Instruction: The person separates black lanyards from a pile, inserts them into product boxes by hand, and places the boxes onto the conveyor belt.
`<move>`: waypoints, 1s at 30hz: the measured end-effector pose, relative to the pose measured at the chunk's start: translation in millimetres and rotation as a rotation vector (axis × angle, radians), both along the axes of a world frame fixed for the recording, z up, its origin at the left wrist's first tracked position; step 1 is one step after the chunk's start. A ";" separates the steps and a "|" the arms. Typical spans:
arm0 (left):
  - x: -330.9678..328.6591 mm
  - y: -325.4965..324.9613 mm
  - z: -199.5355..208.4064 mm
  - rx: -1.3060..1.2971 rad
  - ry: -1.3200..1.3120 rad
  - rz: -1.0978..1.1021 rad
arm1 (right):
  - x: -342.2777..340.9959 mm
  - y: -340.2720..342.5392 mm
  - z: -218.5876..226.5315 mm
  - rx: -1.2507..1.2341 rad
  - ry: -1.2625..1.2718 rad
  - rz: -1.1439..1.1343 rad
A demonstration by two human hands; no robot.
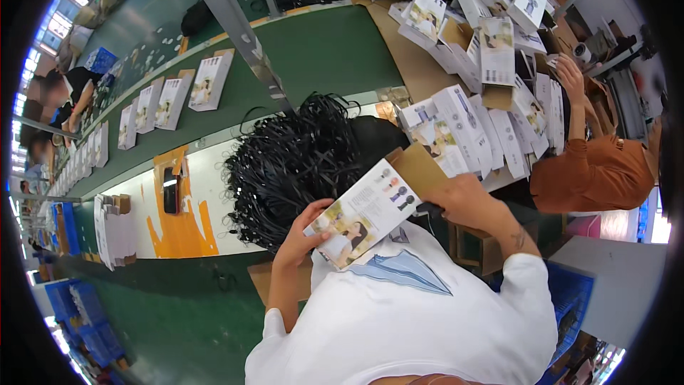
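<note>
My left hand [303, 234] is closed around the lower left end of a white printed carton [370, 210], thumb on its front. The carton is tilted in front of my chest, and its brown inner flap [420, 170] stands open at the upper right end. At that open end is my right hand [463, 201], its fingers curled on a dark, cord-like piece [427, 209] that is mostly hidden. Just beyond the carton lies a large heap of black cables [285, 164] on the table.
Many white cartons [496, 50] are piled at the far right, where a person in a brown sleeve [598, 175] reaches in. Cartons [206, 82] stand along the green belt [328, 50]. A phone [171, 190] lies on orange tape at left. A metal post [235, 21] rises beyond the cables.
</note>
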State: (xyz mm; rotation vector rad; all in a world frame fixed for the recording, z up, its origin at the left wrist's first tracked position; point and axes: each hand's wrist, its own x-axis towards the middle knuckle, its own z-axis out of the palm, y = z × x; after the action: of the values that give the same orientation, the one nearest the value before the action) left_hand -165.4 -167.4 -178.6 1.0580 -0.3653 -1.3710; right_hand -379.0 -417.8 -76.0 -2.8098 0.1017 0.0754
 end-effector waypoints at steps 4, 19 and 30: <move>0.5 9.7 -0.6 0.033 0.004 -0.004 | 31.3 -8.7 50.5 -0.024 0.086 -0.206; 7.4 -7.9 -30.0 -0.194 0.066 0.328 | 69.3 -15.8 48.2 0.232 -0.448 -0.142; -4.9 -72.7 -43.4 -0.149 0.044 0.558 | 116.1 26.0 -107.8 1.416 -0.288 -0.363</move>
State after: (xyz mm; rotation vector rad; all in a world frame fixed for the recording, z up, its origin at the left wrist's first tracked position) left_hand -170.2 -240.1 -222.0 0.9143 -0.1195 -0.8523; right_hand -262.9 -391.7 -183.8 -1.3401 0.3274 -0.2477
